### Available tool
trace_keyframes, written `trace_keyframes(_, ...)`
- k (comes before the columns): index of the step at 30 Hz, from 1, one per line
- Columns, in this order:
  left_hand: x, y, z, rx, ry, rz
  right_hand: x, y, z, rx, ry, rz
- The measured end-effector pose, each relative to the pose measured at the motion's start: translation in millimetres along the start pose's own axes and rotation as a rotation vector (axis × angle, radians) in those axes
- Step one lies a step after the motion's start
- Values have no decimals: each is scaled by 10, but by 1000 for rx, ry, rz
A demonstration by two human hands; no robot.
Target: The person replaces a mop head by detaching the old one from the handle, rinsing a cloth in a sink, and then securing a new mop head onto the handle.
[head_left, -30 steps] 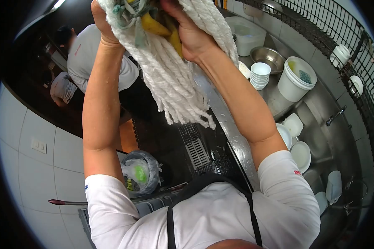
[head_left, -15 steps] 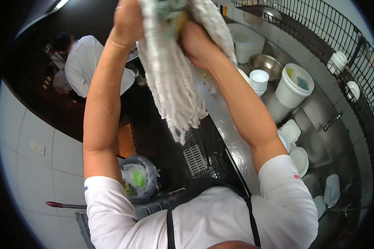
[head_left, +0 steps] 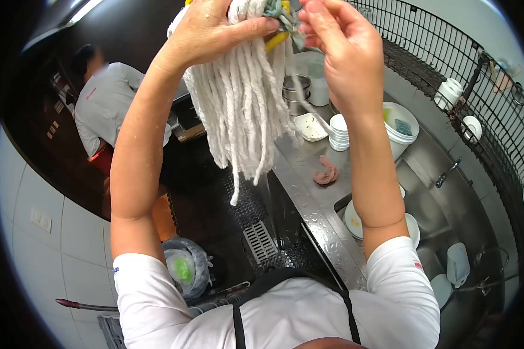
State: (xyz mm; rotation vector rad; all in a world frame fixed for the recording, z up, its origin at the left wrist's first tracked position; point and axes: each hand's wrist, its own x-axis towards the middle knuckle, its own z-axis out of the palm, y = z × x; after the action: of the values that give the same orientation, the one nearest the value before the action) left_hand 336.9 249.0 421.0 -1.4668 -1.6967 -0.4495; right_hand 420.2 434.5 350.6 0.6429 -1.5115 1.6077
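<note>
A white string mop head (head_left: pixel 239 110) hangs at the top of the view, its strands dangling over the dark floor. My left hand (head_left: pixel 209 32) is closed around its upper part, thumb pressed across the strands. A knotted grey-green cloth strip (head_left: pixel 282 14) and a yellow piece (head_left: pixel 277 41) show at the mop's top. Just right of them, my right hand (head_left: pixel 352 55) is raised with its fingers pinched together at the strip's end. A blurred pale strand hangs below these fingers. The mop's topmost part is cut off by the frame.
On the right, a steel counter (head_left: pixel 308 192) holds a pink cloth (head_left: pixel 326 171), stacked white bowls (head_left: pixel 339 132), a white bucket (head_left: pixel 400 125) and dishes in the sink. A wire rack (head_left: pixel 448 46) hangs above. At left are a co-worker (head_left: pixel 108 96) and a lined bin (head_left: pixel 186 267).
The mop head has turned and now hangs more to the left. My right hand has come away from among the strands to the right, pinching at the strip. The co-worker has shifted left.
</note>
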Motion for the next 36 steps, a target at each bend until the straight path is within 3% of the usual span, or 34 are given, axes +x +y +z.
trace_keyframes(2, 33, -83, -7, -82, -6, 105, 62, -15, 11, 77, -33, 77)
trace_keyframes(6, 33, -78, -46, -177, -24, 142, 66, -240, -46, -78, -153, 206)
trace_keyframes(9, 25, -53, -53, -141, -20, 139, 113, -143, -161, -86, -176, 154)
trace_keyframes(10, 35, -48, -56, -121, -16, 141, 105, -235, -166, -218, -169, 151)
trace_keyframes(14, 81, 42, -61, -94, 17, 190, 126, -287, -182, -87, -148, 105)
trace_keyframes(18, 103, 69, -6, -56, 81, 218, 23, -241, -270, -148, -177, -11)
trace_keyframes(21, 138, 150, 50, -7, 109, 166, 82, -172, -539, -103, -184, 82)
trace_keyframes(29, 195, 245, 174, 154, 169, 103, -32, -483, -67, -787, 151, -258)
trace_keyframes(33, 236, 350, 197, 176, 153, 60, 63, -446, -72, -752, 171, -173)
trace_keyframes(36, 223, 328, 212, 199, 145, 60, 149, -358, -260, -722, 32, -81)
